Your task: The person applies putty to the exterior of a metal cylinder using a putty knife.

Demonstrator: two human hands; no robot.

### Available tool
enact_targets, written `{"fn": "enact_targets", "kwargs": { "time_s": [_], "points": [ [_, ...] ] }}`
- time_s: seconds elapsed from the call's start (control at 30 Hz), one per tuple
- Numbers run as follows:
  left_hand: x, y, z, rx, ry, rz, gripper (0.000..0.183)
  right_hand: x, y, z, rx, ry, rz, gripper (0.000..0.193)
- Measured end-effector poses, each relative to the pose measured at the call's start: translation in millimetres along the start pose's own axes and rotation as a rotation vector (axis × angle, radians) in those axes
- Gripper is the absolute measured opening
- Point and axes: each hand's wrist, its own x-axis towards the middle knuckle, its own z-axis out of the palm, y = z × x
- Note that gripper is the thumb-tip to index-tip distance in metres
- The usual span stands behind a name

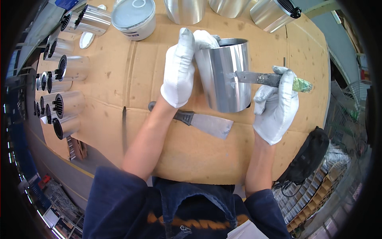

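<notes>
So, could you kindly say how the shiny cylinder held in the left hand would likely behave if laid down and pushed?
It would probably roll, since the shiny cylinder has a round wall. Its smooth, glossy surface may be slippery, even for the gloved left hand. The metallic wall shows no sag in the grip, so it seems stiff.

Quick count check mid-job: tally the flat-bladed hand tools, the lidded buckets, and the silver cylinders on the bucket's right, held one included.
Wide-bladed scraper: 1
Narrow blade with green-wrapped handle: 1
Silver cylinders: 4
Lidded white bucket: 1
Total: 7
</notes>
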Motion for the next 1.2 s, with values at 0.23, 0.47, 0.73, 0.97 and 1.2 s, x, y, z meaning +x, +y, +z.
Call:
{"fn": "enact_targets", "kwargs": {
  "time_s": [0.23, 0.47, 0.73, 0.97, 1.2],
  "points": [
    [0.3, -0.7, 1.1, -0.029, -0.003, 0.065, 0.051, 0.8, -1.1, -1.0, 0.013, 0.018, -0.007, 0.034],
    [-0.2, -1.5, -0.7, -0.049, 0.021, 0.093, 0.042, 0.9, 0.0, 0.5, 0.019, -0.020, 0.025, 0.031],
    [-1.0, 9.4, 0.5, 0.073, 0.077, -0.044, 0.021, 1.8, 2.4, -2.0, 0.055, -0.015, 0.104, 0.033],
    [4.0, -1.5, -7.7, -0.051, -0.031, 0.029, 0.040, 7.1, 5.5, -40.6, 0.356, -0.009, 0.061, 0.033],
    [6.6, 3.4, -2.6, -0.217, 0.054, -0.125, 0.036, -10.7, 15.0, -77.9, 0.346, -0.129, -0.092, 0.034]
  ]
}}
